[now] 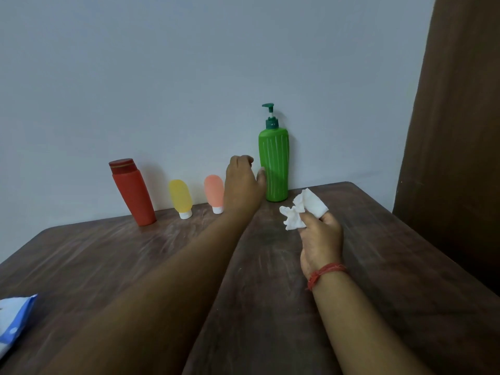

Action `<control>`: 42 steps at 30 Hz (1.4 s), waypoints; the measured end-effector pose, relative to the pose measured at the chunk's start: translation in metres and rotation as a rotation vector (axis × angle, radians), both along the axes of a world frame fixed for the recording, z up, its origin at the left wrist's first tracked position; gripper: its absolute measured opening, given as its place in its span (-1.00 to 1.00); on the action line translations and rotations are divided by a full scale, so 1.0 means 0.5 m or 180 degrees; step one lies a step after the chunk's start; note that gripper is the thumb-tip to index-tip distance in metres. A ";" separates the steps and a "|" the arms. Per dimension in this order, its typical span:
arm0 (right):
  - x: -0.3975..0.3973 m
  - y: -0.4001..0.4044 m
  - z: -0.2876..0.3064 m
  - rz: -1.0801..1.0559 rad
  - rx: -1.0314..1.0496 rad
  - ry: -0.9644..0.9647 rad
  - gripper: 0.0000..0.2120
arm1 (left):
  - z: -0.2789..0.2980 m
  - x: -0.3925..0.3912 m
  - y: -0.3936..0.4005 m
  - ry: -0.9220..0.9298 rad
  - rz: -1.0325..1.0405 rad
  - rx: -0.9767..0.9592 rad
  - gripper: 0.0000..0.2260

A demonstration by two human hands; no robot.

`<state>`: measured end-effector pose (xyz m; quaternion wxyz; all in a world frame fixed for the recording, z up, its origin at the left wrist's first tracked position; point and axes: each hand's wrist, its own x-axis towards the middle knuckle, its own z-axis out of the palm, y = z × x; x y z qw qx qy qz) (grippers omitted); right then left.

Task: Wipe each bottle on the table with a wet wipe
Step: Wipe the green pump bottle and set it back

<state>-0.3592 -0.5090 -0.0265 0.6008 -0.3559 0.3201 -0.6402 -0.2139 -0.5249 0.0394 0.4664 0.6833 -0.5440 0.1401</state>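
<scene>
From my feed, the blue-and-white soft wipes packet [12,320] at eight o'clock is cut off by the frame's left edge, so I see only its corner. My left hand [243,185] hides the right flank of the peach squeeze tube [213,192], and I see mostly the back of that hand; its fingertips fold out of view, so I cannot tell its grip for certain. Its thumb lies at the side of the tall green plastic pump bottle [273,163], which stands upright at one o'clock against the pale wall [189,63], ribbed with thin light lines and topped by a darker green pump.

Along the wall from ten to twelve o'clock stand the matte red plastic bottle with a dark red cap [132,193], leaning in this wide view, then a translucent yellow squeeze tube [180,197] and the peach one, both resting on white caps.

My right hand [320,239], at three o'clock with a red thread bracelet [323,274] on the wrist, pinches a crumpled white wet wipe [300,209] above the scuffed dark wooden table [135,253]. A brown curtain [460,131] fills the right edge.
</scene>
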 end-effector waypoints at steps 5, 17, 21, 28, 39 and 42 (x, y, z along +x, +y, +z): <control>-0.007 0.000 0.008 -0.0035 -0.0021 -0.0114 -0.76 | 0.058 -0.019 -0.048 0.0032 -0.0118 0.0209 -0.49; -0.014 -0.015 0.001 -0.0044 0.0092 -0.0246 -0.78 | 0.111 -0.009 -0.161 0.0773 -0.0381 0.0640 -0.38; -0.013 -0.017 -0.001 -0.0042 0.0082 -0.0282 -0.77 | 0.108 -0.004 -0.178 0.0913 -0.0340 0.0553 -0.52; -0.001 -0.003 0.002 0.0061 0.0004 -0.0134 -0.75 | 0.092 -0.010 -0.131 0.1233 -0.0687 0.0375 -0.59; 0.006 0.083 0.052 0.0099 -0.0600 0.0133 -0.73 | 0.049 0.043 0.157 0.2521 -0.1492 -0.0201 -0.63; 0.031 0.141 0.054 0.0418 -0.0778 0.0574 -0.87 | 0.029 0.065 0.264 0.2621 -0.1438 -0.0150 -0.63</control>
